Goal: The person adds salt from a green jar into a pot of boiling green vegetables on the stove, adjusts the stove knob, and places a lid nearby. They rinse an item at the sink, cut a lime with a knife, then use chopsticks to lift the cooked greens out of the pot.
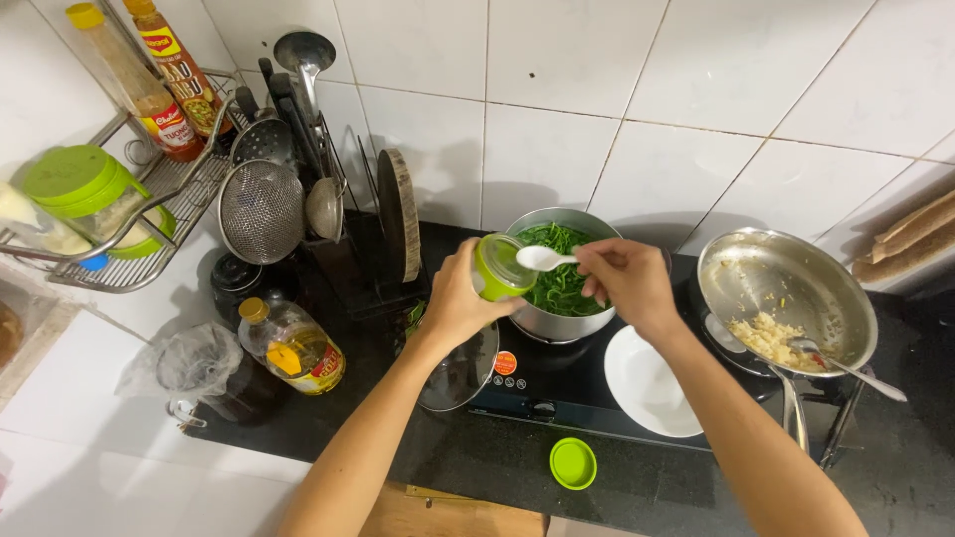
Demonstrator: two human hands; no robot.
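We see first the black stone counter (637, 477) under white glossy wall tiles, and on it the flat dark induction cooker (537, 383). At the right stands a wide shiny steel pan (796, 273) with some pale yellow crumbled food and a spoon in it. In the middle sits the round metal pot (557, 318), full of long green vegetables (562, 273) that look wet and soft. A plain white plate (647, 383) lies just beside the pot, and a glass lid (460, 373) lies flat on the other side, partly under our left arm. Our left hand (453, 303) is closed around a small seasoning jar (500, 267), clear with a green rim, tilted and held right at the edge of the pot. Our right hand (627, 278) pinches with the fingertips the handle of a small white plastic spoon (540, 259), whose bowl is at the mouth of the jar. The jar's round green cap (573, 463) lies well apart, near the front edge of the counter. We think the tilted jar could pour out too much, or grains could fall from the little spoon onto the cooker, because it is so shallow. Also the hands are above the pot, which may be hot, and the cap so close to the edge could be pushed down by an elbow.
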